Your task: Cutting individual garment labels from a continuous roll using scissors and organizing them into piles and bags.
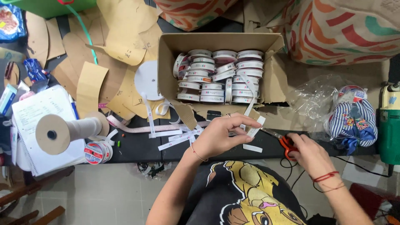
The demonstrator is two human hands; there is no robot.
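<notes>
My left hand (225, 135) pinches a strip of white label ribbon (250, 109) that runs up into an open cardboard box (166, 62) packed with several rolls of the same ribbon (218, 75). The ribbon's cut end sticks out past my fingertips. To the right, my right hand (310, 156) grips red-handled scissors (286, 143) whose blades point left toward the ribbon. Several cut white ribbon pieces (177, 139) lie on the dark table edge beside my left hand.
Brown card pattern pieces (121, 46) cover the table's left. A large spool (62, 131), a tape roll (95, 152) and a notebook (41, 108) sit at the left edge. Striped fabric items in clear plastic (352, 118) and a green machine (389, 129) stand right. Patterned bags (346, 29) lie behind.
</notes>
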